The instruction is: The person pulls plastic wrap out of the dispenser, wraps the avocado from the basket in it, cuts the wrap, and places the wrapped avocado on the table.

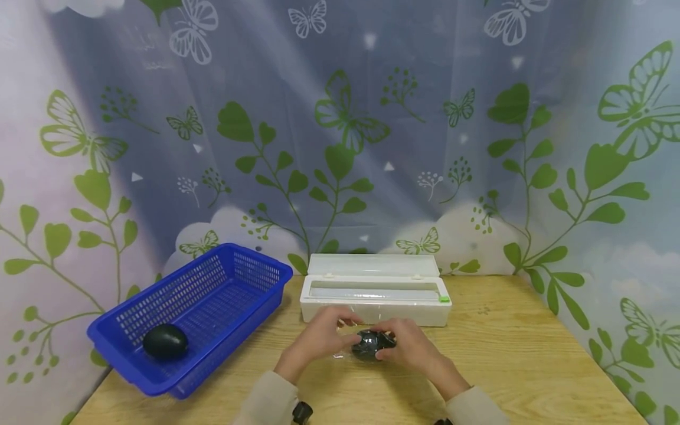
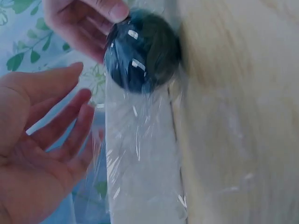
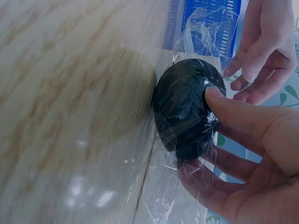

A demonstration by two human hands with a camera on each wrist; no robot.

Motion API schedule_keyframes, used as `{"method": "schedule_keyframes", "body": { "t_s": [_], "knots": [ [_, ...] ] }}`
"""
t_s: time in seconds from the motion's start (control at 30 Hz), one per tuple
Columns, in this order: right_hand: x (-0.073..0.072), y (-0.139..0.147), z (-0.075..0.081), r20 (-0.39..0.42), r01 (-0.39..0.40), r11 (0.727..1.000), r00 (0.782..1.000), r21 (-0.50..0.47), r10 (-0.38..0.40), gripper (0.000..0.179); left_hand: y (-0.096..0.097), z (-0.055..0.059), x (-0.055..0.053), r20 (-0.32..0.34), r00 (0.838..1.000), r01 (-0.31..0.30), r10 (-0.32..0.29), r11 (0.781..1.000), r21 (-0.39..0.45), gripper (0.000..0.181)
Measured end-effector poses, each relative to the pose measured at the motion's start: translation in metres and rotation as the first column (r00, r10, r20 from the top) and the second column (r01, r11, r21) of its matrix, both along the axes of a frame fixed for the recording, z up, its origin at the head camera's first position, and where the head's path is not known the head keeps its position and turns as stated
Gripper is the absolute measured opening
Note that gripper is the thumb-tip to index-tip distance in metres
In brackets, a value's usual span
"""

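Observation:
A dark green avocado [image 3: 189,107] wrapped in clear cling film [image 2: 140,154] is held up in front of the white box. My right hand [image 1: 411,348] grips it, with the thumb on its near side and the fingers curled round its end, as the right wrist view shows. Loose film trails from the avocado toward my left hand [image 2: 44,135]. That hand's thumb and fingers are spread apart beside the film, with the fingertips right at its edge. A white cling film dispenser [image 1: 372,311] stands behind both hands with its lid raised.
At the left stands a blue plastic basket [image 1: 234,342] with another avocado [image 1: 166,341] in its near end. The wooden table [image 1: 510,348] reaches back to a patterned curtain [image 1: 404,195]. A green slider [image 1: 444,299] sits at the dispenser's right end.

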State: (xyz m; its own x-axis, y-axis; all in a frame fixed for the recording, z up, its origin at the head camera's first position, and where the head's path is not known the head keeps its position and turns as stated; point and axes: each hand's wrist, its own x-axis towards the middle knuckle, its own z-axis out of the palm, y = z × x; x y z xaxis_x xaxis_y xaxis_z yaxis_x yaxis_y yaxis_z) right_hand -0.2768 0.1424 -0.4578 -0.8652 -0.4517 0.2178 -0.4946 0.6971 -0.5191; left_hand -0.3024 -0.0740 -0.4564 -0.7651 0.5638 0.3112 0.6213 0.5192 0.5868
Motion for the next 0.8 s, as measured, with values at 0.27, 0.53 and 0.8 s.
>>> {"method": "schedule_keyframes", "body": {
  "t_s": [0.27, 0.53, 0.8],
  "knots": [
    [-0.001, 0.003, -0.001, 0.035, -0.002, 1.0, 0.999, -0.009, 0.002, 0.045, 0.013, -0.014, 0.001, 0.142, 0.989, 0.026, -0.031, 0.999, 0.034, 0.032],
    [-0.006, 0.006, -0.005, 0.044, -0.004, 1.0, 0.999, -0.026, 0.005, 0.045, 0.017, -0.016, 0.001, 0.072, 0.997, -0.026, 0.029, 0.999, -0.04, 0.032],
    [-0.009, 0.006, -0.006, 0.071, -0.061, 0.997, 0.995, -0.056, 0.065, 0.044, 0.017, -0.015, 0.0, 0.15, 0.987, -0.05, 0.062, 0.995, -0.081, 0.036]
  ]
}}
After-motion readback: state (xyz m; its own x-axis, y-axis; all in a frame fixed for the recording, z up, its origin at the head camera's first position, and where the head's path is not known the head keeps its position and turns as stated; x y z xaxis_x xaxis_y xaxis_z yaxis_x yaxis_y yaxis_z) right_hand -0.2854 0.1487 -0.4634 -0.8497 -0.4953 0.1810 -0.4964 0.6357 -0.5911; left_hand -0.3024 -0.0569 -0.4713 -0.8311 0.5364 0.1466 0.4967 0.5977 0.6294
